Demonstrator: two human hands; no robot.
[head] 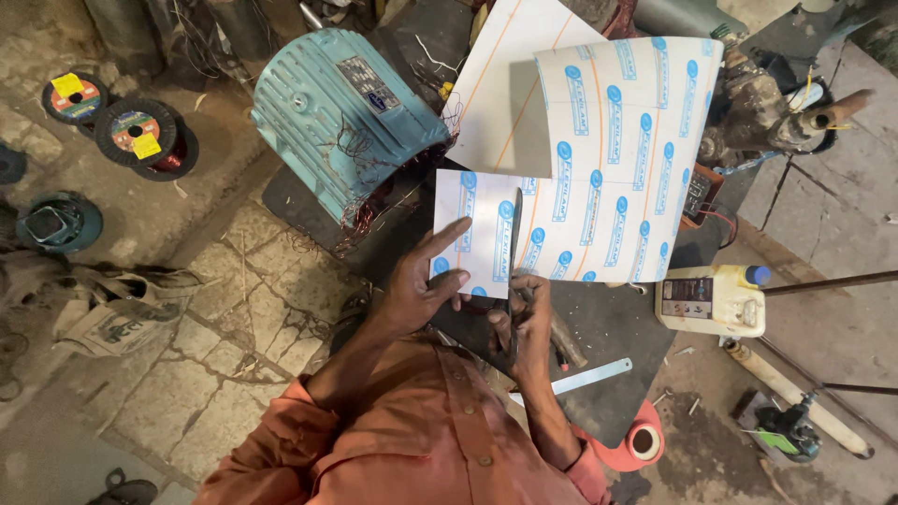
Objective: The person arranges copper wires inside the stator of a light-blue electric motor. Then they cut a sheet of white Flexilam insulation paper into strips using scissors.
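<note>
A large white sheet (pixel 617 159) printed with blue round marks and orange lines curls up in front of me. My left hand (pixel 426 281) grips its lower left edge, index finger stretched out over the sheet. My right hand (pixel 526 323) is closed on a pair of scissors (pixel 514 234) whose dark blades point up into the sheet, along a cut line. A light blue ribbed motor housing (pixel 341 117) with copper winding wires at its open end lies just left of the sheet.
A black mat (pixel 608 327) lies under the work. On it rests a metal ruler (pixel 585 377). A pale plastic jug (pixel 716 299) stands at right, a red tape roll (pixel 641 441) near my right elbow, wire spools (pixel 140 136) at upper left, a sack (pixel 103 304) at left.
</note>
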